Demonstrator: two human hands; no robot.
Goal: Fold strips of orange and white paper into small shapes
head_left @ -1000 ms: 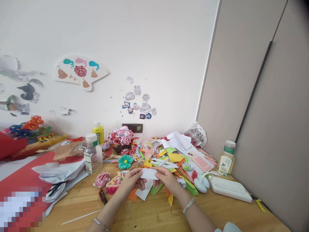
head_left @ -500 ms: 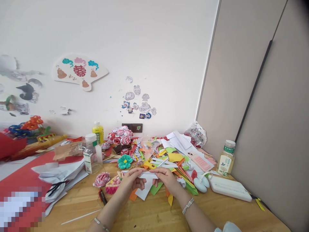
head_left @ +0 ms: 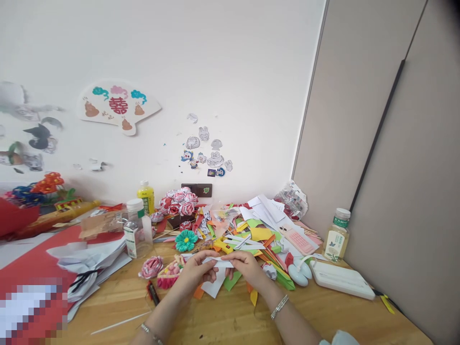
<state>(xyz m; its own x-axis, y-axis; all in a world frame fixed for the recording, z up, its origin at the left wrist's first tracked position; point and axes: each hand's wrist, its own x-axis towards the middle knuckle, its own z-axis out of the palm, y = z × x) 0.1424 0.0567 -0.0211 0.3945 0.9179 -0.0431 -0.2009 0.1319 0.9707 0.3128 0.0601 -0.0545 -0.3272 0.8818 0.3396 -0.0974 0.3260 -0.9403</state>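
Note:
A small folded white paper strip [head_left: 224, 263] is held between my two hands, above the near edge of a heap of coloured paper. My left hand [head_left: 201, 269] pinches its left part, with the thumb on top and the other fingers curled below. On the right side, my right hand [head_left: 244, 266] grips the strip between thumb and fingers. Below the hands lie a white sheet [head_left: 214, 284] and a green piece of paper [head_left: 233, 281].
Left of my hands are a paper rose [head_left: 151, 267], a pink basket [head_left: 168, 278], a red-black pen [head_left: 153, 293] and a clear bottle [head_left: 135, 235]. Rightward are a white fan-like gadget [head_left: 300, 274], a white power bank [head_left: 343, 280] and a tea bottle [head_left: 337, 235].
The fingers of my left hand have shifted slightly on the paper, its thumb now further over it. The strip looks narrower between my hands.

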